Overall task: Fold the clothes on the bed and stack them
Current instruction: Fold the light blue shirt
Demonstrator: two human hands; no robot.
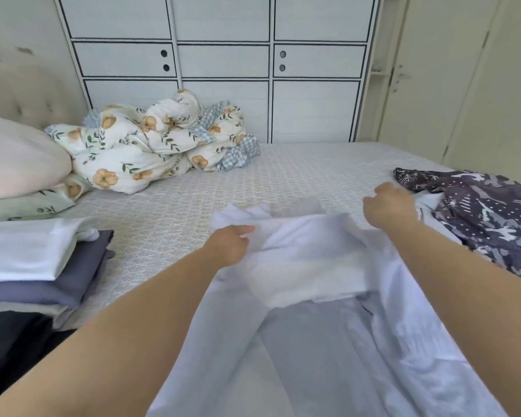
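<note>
Mid-fold: left hand (227,243) and right hand (387,206) apparently pinch the white garment (307,263); next, to the stack (27,260) at nine o'clock.

A crumpled floral duvet (151,145) with orange blooms and a blue checked underside lies heaped at the far side of the patterned bedspread (283,173), against a white panelled cabinet wall (223,61) outlined in dark lines. To its left a pale pink pillow (18,158) rests on a floral pillow (27,203) before a tufted headboard (21,94). Cream wardrobe doors (451,85) stand at the right.
</note>
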